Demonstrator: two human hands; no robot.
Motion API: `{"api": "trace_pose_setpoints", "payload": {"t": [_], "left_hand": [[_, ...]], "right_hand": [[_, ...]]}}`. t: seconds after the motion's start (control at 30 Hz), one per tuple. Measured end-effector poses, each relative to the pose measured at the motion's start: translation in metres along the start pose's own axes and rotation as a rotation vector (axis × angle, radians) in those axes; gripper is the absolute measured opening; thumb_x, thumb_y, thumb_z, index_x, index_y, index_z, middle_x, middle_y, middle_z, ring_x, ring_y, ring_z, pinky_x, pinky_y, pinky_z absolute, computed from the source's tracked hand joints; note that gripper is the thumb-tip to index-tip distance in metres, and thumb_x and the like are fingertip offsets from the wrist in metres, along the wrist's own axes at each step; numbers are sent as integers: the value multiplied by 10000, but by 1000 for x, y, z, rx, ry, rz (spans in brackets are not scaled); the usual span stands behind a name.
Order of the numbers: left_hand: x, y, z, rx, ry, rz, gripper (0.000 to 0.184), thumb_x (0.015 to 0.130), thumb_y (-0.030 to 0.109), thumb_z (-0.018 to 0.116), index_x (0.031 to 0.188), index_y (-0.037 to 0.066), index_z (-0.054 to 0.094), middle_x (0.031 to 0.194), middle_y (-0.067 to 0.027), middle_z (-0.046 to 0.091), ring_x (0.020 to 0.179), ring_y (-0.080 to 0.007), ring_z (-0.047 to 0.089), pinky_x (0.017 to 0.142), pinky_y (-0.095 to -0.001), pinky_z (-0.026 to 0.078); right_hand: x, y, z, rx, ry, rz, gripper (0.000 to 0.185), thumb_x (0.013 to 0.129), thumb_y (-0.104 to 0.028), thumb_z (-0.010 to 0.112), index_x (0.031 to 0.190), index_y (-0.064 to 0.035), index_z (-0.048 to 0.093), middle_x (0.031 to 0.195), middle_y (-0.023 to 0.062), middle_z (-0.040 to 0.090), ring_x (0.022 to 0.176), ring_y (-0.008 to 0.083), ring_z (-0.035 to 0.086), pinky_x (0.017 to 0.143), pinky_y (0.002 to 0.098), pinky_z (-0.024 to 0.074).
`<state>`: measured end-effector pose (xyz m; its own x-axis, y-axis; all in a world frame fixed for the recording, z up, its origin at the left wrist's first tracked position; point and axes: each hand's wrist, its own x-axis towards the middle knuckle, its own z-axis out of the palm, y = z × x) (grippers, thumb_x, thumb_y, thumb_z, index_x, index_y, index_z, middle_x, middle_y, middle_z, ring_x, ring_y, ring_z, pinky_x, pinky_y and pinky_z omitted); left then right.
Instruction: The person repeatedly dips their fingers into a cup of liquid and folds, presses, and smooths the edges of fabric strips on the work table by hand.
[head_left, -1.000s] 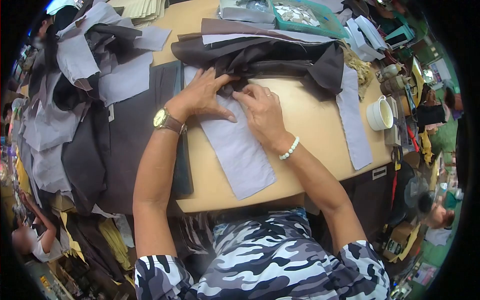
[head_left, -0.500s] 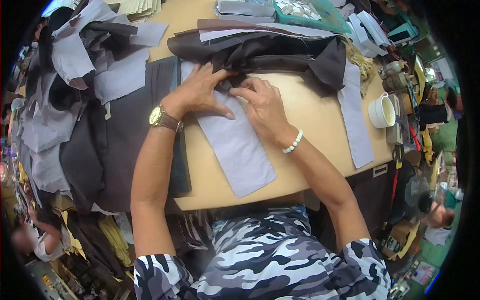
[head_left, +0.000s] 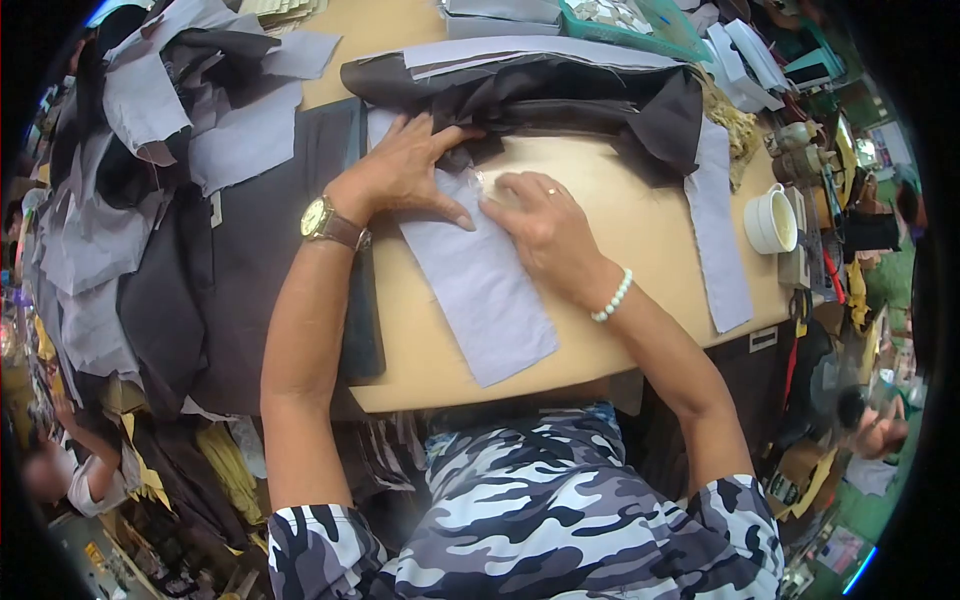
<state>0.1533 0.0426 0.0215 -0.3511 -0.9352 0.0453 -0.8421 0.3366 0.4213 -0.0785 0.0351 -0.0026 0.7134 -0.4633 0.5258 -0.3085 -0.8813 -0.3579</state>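
Note:
My left hand (head_left: 410,172) lies with fingers spread over the top of a pale grey fabric strip (head_left: 482,300), its fingertips reaching onto dark brown fabric (head_left: 560,105). The strip runs slantwise down to near the table's front edge. Beside its right edge is my right hand (head_left: 545,220), thumb and fingers pinched together. Something small and pale shows at those fingertips, too blurred to name. Behind both hands the dark fabric is bunched, with another pale grey strip (head_left: 718,250) hanging from its right end.
Piled grey and dark fabric (head_left: 100,240) covers the table's left side. Dark cloth pieces (head_left: 265,290) lie next to my left forearm. A white mug (head_left: 770,222) stands at the right edge, and a green tray (head_left: 665,35) sits at the back. Other people are at both sides.
My right hand has moved a little right and down, away from the bunched dark fabric. My left hand stays over the strip. The view has shifted slightly.

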Motion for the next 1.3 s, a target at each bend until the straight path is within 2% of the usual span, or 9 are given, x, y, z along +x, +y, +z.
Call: {"api": "trace_pose_setpoints", "payload": {"t": [0.03, 0.13, 0.23, 0.33, 0.43, 0.63, 0.93, 1.13, 1.3], "left_hand": [[0, 0, 0, -1, -37, -33, 1012, 490, 556, 837, 1338, 152, 463, 1321, -201, 458, 1259, -375, 379, 1077, -440, 268], [-1, -2, 1, -11, 28, 32, 988, 498, 583, 812, 1322, 157, 472, 1200, -191, 529, 1190, -345, 429, 1041, -422, 285], [0, -4, 5, -2, 91, 94, 1006, 486, 593, 812, 1322, 149, 470, 1168, -191, 533, 1174, -344, 435, 1039, -423, 284], [0, 2, -3, -24, -44, -26, 1025, 479, 562, 839, 1342, 162, 458, 1310, -193, 465, 1264, -364, 381, 1080, -443, 258], [0, -1, -1, -8, -31, -7, 1023, 477, 558, 841, 1341, 165, 460, 1308, -191, 470, 1267, -361, 380, 1082, -444, 254], [-1, 2, -1, -10, -1, 4, 1024, 476, 552, 844, 1342, 162, 460, 1307, -190, 471, 1261, -360, 384, 1078, -443, 260], [0, 0, -1, -28, -21, -8, 1023, 482, 531, 848, 1359, 186, 450, 1334, -189, 451, 1262, -372, 374, 1074, -438, 272], [0, -3, 4, 8, 43, 43, 1019, 487, 581, 820, 1344, 169, 455, 1283, -182, 500, 1253, -332, 403, 1060, -430, 260], [0, -5, 4, -8, 55, 72, 1003, 496, 572, 820, 1340, 165, 460, 1299, -185, 489, 1271, -334, 388, 1067, -432, 253]], "right_hand": [[-3, -1, -3, 12, -23, -14, 216, 745, -32, 579, 931, -73, 682, 1046, 116, 595, 979, 261, 574, 842, 404, 446], [-1, -5, -8, 233, -81, 134, 250, 747, -40, 586, 982, -70, 668, 1042, 104, 590, 965, 274, 570, 847, 422, 445], [16, 2, 7, 114, 29, 122, 284, 740, -41, 593, 1013, -85, 658, 1018, 99, 588, 931, 280, 574, 809, 404, 454], [21, -1, 12, -84, -20, 99, 309, 738, -20, 586, 1032, -96, 648, 979, 94, 586, 895, 268, 582, 759, 379, 460], [22, -4, 8, -160, 2, 26, 309, 746, -8, 568, 1020, -117, 661, 965, 84, 586, 878, 259, 590, 719, 363, 461], [22, 15, 6, 383, -8, 290, 250, 761, -23, 561, 925, -136, 712, 959, 65, 594, 885, 262, 591, 720, 379, 465], [4, 1, 5, 17, 9, 34, 227, 738, -34, 585, 901, -114, 720, 954, 95, 586, 886, 276, 586, 742, 380, 473], [-5, 4, -9, 222, -78, 100, 213, 737, -38, 586, 906, -101, 701, 965, 96, 578, 875, 274, 584, 761, 369, 468], [16, 1, 6, 7, -14, 94, 278, 741, -44, 589, 1002, -100, 668, 962, 100, 576, 874, 274, 584, 763, 370, 465]]}}
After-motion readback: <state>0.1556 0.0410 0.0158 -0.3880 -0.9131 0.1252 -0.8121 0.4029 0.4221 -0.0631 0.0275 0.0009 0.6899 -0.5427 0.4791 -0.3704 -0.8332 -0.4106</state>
